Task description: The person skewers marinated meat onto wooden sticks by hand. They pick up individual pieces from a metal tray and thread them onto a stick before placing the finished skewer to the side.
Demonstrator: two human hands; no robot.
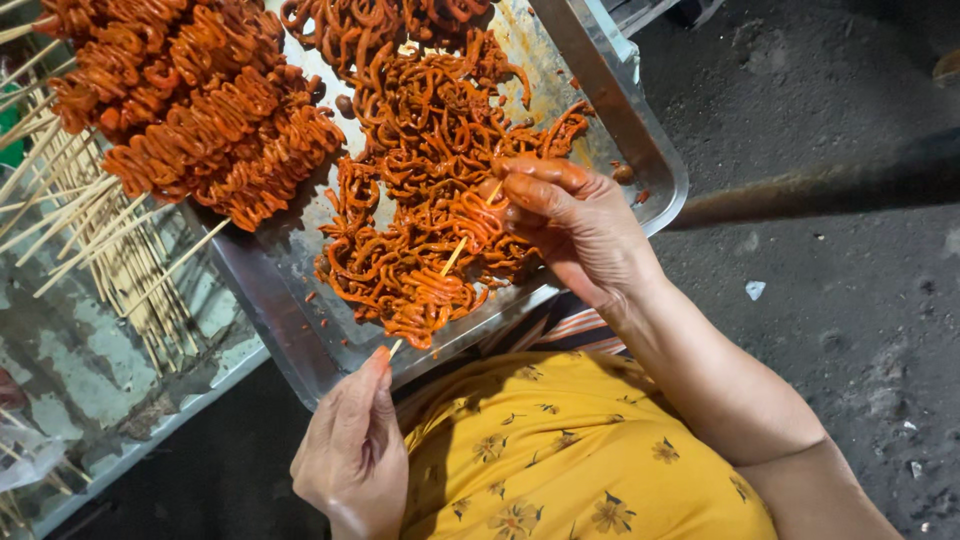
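- Pinching the blunt end of a thin pale bamboo skewer (452, 258), the person's left hand (352, 455) sits nearest the camera, above the yellow flowered cloth (560, 450) on the lap; fingers are curled almost closed, thumb and forefinger tips meeting on the stick.
- Judging from the slick red marinade, the skewer could slip or twist in that light pinch (the grip looks narrow), and its point could prick a fingertip of the other hand.
- Further out, the right hand (570, 225) is partly closed, sauce-coated fingertips pressing curled orange-red marinated strips (420, 190) onto the skewer's far end over the heap.
- Strips might slide off and drop past the rim of the flat steel tray (620, 110), which lies close by.
- Farthest, finished loaded skewers (190, 100) are stacked at the tray's far left.
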